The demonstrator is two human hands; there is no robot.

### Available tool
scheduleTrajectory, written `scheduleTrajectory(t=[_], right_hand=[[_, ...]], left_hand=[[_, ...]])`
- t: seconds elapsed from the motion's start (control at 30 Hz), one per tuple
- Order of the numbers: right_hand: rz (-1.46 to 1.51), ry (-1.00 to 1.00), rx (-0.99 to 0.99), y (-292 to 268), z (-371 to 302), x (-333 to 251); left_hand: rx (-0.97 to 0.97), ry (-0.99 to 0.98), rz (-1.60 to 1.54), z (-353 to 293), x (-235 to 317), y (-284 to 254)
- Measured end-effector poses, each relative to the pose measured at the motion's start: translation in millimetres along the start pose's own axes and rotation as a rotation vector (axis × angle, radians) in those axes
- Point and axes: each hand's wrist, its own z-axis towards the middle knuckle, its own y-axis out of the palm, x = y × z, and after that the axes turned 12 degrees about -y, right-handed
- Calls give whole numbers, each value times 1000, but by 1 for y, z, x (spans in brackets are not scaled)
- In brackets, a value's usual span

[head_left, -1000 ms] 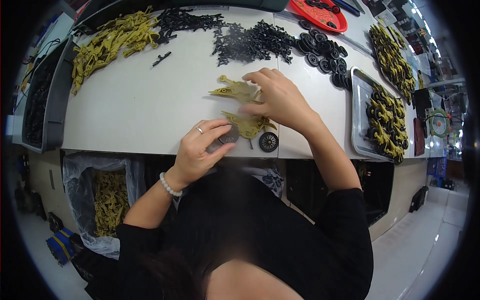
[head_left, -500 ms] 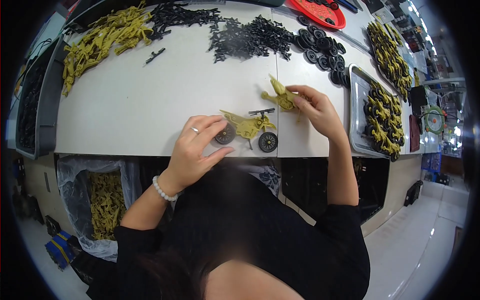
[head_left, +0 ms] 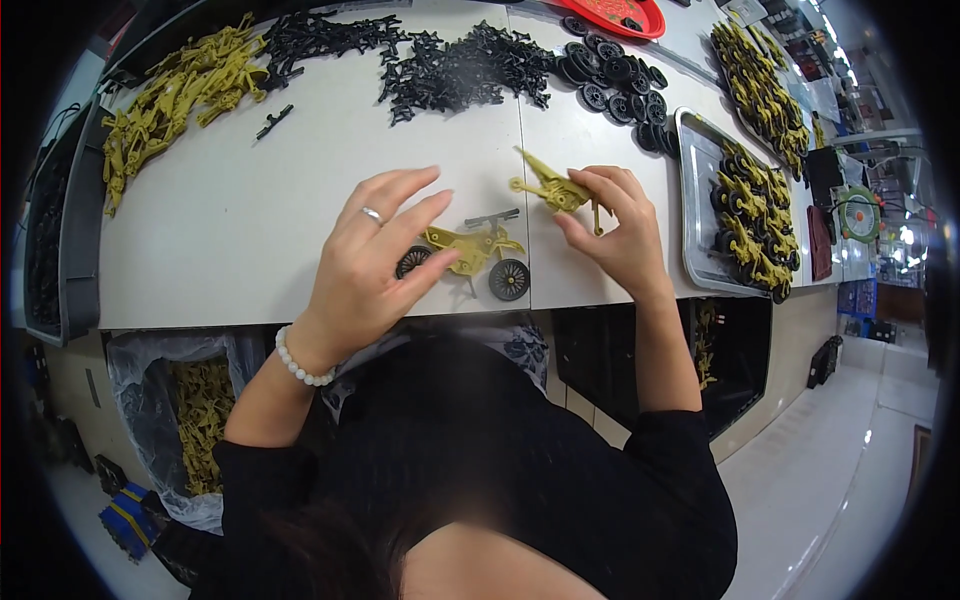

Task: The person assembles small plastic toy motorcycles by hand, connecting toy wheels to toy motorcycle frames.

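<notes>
A small olive-yellow toy motorcycle (head_left: 472, 248) with two black wheels stands near the front edge of the white table (head_left: 250, 230). My left hand (head_left: 368, 262), with a ring and a bead bracelet, touches its rear end with spread fingers. My right hand (head_left: 618, 228) pinches a loose olive-yellow plastic frame part (head_left: 552, 188) just above and right of the motorcycle.
Piles of olive-yellow parts (head_left: 175, 95) lie at the far left, black parts (head_left: 455, 65) and black wheels (head_left: 615, 85) at the back. A metal tray (head_left: 695, 205) on the right holds several finished motorcycles. A bag of yellow parts (head_left: 200, 420) hangs below the table.
My right hand has carried the yellow frame part from the table's middle to the right and lifted it. My left hand has opened its fingers over the motorcycle.
</notes>
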Motion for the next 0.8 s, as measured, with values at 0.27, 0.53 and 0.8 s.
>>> scheduleTrajectory(t=[0.27,0.53,0.8], right_hand=[[112,-422,-60,36,16,-50],[65,-382,-65,52,5,-47],[54,-310,-44,41,1,-45]], left_hand=[[-220,-18,149,-5,-2,-5],[-251,14,178,-13,-13,3],[-281,-28,127,-10,-16,10]])
